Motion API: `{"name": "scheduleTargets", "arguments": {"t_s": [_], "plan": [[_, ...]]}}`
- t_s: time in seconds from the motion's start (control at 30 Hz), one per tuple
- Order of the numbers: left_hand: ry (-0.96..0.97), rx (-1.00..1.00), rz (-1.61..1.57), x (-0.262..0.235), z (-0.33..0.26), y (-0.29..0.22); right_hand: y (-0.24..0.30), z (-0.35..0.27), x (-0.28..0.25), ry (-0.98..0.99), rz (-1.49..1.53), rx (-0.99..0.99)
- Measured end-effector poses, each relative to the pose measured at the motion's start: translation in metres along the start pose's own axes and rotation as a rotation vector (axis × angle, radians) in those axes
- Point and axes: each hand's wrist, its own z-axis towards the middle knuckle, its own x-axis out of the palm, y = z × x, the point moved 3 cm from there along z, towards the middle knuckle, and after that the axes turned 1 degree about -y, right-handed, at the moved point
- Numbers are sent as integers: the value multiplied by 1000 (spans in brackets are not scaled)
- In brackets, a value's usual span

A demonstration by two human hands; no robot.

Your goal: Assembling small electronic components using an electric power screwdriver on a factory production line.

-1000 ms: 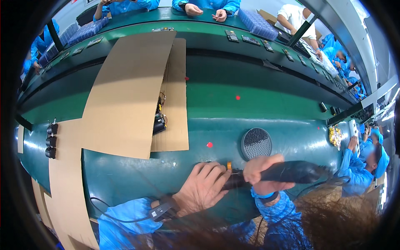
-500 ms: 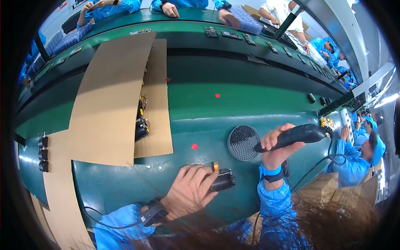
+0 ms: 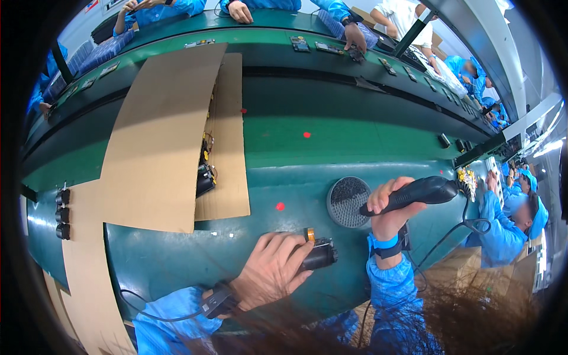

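Note:
My left hand (image 3: 273,269) grips a small black cylindrical part (image 3: 318,254) with an orange-yellow piece on its top, held down on the green bench near its front edge. My right hand (image 3: 390,210) is closed around a black corded electric screwdriver (image 3: 417,192), raised to the right of the part and over the edge of a round black perforated tray (image 3: 348,201). The tool lies nearly level, its tip toward the left. A black wrist strap sits on my left wrist and a blue band on my right.
Large brown cardboard sheets (image 3: 165,130) cover the bench's left side, with black wired parts (image 3: 205,174) showing between them. Three black parts (image 3: 62,213) sit at the far left. A green conveyor (image 3: 331,142) runs behind. Other workers in blue sit across and at the right (image 3: 512,225).
My right hand has lifted the screwdriver up and away to the right of the black part. My left hand still holds the part on the bench.

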Motion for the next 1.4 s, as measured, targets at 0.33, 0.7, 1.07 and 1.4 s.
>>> {"name": "scheduleTargets", "arguments": {"t_s": [0.33, 0.7, 1.07, 1.4], "plan": [[9, -47, 30, -2, -5, 6, 29, 2, 12, -64, 85, -49], [-34, -66, -26, 3, -7, 15, 30, -56, 87, 291, 414, 48], [-34, -80, -33, 3, -7, 15, 13, -68, 93, 334, 363, 64], [-28, -89, -34, 1, -7, 14, 11, -71, 96, 335, 240, 75]]}}
